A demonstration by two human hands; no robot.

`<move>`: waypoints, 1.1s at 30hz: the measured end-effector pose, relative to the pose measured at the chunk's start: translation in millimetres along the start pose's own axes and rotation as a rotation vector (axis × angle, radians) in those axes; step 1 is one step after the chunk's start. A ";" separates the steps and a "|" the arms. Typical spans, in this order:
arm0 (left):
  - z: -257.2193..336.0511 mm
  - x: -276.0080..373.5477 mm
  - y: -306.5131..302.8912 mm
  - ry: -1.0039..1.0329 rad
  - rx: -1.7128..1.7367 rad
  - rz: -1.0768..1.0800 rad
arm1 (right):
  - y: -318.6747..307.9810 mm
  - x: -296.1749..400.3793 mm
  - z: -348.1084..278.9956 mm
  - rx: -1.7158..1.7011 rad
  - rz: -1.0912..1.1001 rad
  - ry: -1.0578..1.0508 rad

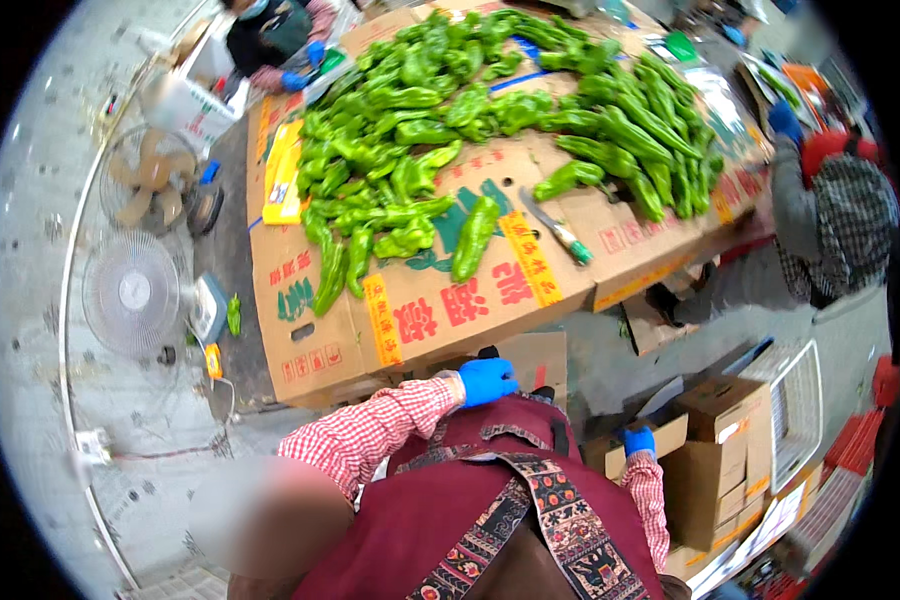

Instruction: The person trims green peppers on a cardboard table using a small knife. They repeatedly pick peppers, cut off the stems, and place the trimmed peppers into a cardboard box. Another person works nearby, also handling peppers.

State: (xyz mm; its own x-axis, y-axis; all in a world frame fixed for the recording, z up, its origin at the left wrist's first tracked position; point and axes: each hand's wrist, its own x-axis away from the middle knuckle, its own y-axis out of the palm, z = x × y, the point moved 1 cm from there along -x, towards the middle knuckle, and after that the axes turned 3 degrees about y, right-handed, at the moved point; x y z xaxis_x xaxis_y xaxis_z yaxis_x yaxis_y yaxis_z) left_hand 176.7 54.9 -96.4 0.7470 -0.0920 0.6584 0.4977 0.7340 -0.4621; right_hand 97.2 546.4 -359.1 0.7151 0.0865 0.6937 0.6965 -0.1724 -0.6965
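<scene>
My left hand point(487, 381), in a blue glove, rests at the front of my maroon apron point(457, 517), just below the near table edge; I see nothing in it. Its fingers look bent, but how far they close is unclear. To the right, my right hand point(639, 441), also blue-gloved, is at the flap of an open cardboard box point(667, 435); its fingers are partly hidden. On the cardboard-covered table point(330, 330) lies a wide heap of green peppers point(412, 135). One pepper point(475, 240) lies apart near the front, left of a knife point(555, 226) with a green-tipped handle.
Yellow packets point(283, 176) lie at the table's left. Two fans point(150, 176) stand farther left. Cardboard boxes point(720, 465) and a white plastic crate point(795, 412) are at my right. One co-worker point(277, 37) is at the far left corner, another point(832, 202) at the right side.
</scene>
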 end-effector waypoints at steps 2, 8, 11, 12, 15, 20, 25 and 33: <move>-33.7 11.3 -11.8 0.009 0.066 0.095 | -47.3 16.5 -90.4 -0.246 0.098 0.089; -113.3 60.7 -86.0 0.032 0.246 0.450 | -62.2 5.5 -211.8 -0.335 0.082 -0.102; -138.7 80.2 -127.7 -0.057 0.445 0.597 | -74.4 27.8 -265.9 -0.536 0.025 -0.089; -152.8 85.8 -134.5 -0.072 0.441 0.674 | -84.6 42.8 -292.1 -0.588 0.036 -0.100; -191.3 99.0 -164.9 -0.101 0.176 1.079 | -110.9 80.9 -355.1 -0.712 0.067 -0.108; -248.8 117.1 -203.8 -0.307 -0.229 1.278 | -134.4 108.9 -413.3 -0.772 0.103 -0.188; -270.0 120.6 -195.3 -0.360 0.369 0.961 | -156.4 124.6 -506.1 -0.759 -0.011 -0.405; -117.4 115.5 -207.1 -0.085 0.561 1.113 | -164.3 155.3 -632.5 -0.924 -0.699 -0.668</move>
State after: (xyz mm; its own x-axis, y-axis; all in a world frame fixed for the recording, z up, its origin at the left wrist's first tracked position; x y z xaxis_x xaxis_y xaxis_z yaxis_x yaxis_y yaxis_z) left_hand 211.6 -186.8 5.6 0.6003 0.7909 0.1190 -0.6578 0.5729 -0.4890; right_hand 56.3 -32.4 -20.8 0.3038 0.8428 0.4442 0.8199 -0.4687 0.3286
